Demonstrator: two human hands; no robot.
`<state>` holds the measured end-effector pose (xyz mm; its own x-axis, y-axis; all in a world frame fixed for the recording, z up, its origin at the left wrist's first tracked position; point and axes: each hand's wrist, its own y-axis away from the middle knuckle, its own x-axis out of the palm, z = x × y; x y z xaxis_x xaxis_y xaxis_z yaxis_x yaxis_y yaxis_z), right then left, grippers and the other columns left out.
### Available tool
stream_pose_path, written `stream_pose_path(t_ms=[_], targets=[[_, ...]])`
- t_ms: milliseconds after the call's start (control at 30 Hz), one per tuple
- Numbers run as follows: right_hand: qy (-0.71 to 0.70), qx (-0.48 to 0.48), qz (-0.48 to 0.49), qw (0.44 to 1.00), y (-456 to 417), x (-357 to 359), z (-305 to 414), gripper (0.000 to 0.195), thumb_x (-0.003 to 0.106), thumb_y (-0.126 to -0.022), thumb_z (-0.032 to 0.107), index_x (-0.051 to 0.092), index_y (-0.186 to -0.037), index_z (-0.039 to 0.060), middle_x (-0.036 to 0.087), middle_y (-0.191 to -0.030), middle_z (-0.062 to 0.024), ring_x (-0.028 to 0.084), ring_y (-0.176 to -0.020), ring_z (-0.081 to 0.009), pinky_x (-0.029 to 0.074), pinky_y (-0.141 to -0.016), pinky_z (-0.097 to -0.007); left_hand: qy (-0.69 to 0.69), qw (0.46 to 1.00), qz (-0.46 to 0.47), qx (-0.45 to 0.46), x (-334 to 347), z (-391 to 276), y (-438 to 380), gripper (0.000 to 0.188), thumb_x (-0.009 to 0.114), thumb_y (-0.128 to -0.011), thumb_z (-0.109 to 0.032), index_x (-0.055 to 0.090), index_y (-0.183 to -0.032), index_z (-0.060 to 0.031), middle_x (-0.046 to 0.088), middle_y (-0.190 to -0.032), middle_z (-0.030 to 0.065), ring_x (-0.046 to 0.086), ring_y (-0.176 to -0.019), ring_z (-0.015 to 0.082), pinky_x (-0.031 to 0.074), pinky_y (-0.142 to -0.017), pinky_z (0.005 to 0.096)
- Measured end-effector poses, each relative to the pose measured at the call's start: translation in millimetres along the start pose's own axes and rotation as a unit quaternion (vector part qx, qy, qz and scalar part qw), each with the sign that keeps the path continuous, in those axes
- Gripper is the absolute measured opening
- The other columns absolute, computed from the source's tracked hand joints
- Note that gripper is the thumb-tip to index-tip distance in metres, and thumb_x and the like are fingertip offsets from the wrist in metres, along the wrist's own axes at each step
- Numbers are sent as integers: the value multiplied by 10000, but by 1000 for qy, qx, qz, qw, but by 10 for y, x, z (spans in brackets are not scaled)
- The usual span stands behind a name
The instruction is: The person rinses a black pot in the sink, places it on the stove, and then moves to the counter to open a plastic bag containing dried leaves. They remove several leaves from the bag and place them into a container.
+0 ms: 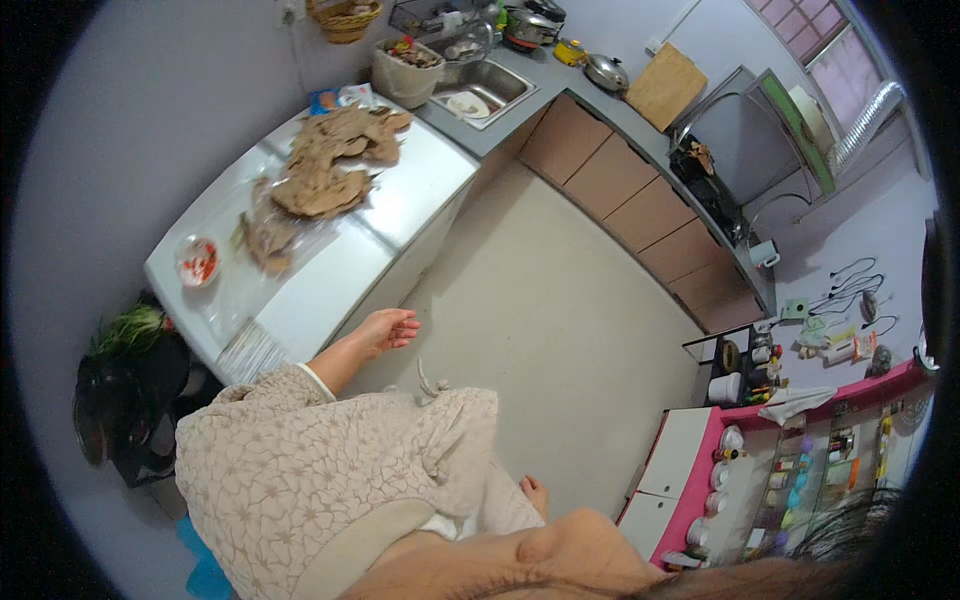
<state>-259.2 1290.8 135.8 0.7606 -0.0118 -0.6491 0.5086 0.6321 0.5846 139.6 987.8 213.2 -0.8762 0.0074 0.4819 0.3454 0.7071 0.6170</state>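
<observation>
My left hand (390,330) hangs in the air beside the front edge of a white chest freezer (307,300), fingers loosely curled and a little apart, with nothing in it. Only the fingers of my right hand (534,493) show past my patterned pale sleeve, low over the floor; its palm is hidden. On the freezer top lie several large brown dried leaves (330,161), some on clear plastic film (300,240). A small bowl (198,262) with red bits stands near the freezer's left end.
Beyond the freezer are a bin heaped with scraps (407,79) and a steel sink (510,86). A grey counter (570,79) bends right towards a gas stove (705,184). Black bags with greens (131,330) stand at left, a pink-edged shelf unit (686,487) at right.
</observation>
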Motion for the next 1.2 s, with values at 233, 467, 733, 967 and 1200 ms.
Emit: stream_pose_path(t_ms=[233,467,733,967,1200], targets=[[-123,121,-17,985,-481,-372,202,285,497,-798,231,567,-950,1,595,-858,-101,556,-724,-175,436,-614,-314,-80,995,53,-38,982,-645,-1272,276,439,-858,-233,471,-1069,-57,556,-941,48,540,-792,125,448,-662,250],[-100,189,48,976,-1920,-832,90,227,501,-788,227,568,-857,21,572,-739,-87,540,-641,-171,426,-537,-317,-76,997,-1,-29,1810,-1032,-2468,287,439,-856,-240,475,-1078,-61,557,-948,43,536,-815,130,440,-679,251],[50,72,68,994,-4525,-2365,773,191,505,-778,222,570,-751,45,545,-603,-72,521,-546,-165,413,-449,-320,-28,996,-69,39,2293,-1658,-3280,284,426,-868,-220,453,-1104,-65,553,-996,60,541,-817,121,452,-681,241],[-52,-240,-45,968,-6127,-2867,3738,281,521,-811,177,534,-1012,-19,579,-761,-55,543,-681,-128,447,-641,-272,127,973,-157,110,1943,-2116,-3847,250,425,-871,-209,483,-1062,-59,570,-957,61,554,-800,126,463,-666,252],[174,-219,78,957,-6687,-2604,4348,364,544,-779,193,520,-1069,-24,601,-913,-122,571,-799,-191,442,-746,-279,189,962,-135,142,2017,-2963,-4911,243,414,-877,-203,482,-1057,-56,575,-933,63,562,-788,134,467,-667,259]])
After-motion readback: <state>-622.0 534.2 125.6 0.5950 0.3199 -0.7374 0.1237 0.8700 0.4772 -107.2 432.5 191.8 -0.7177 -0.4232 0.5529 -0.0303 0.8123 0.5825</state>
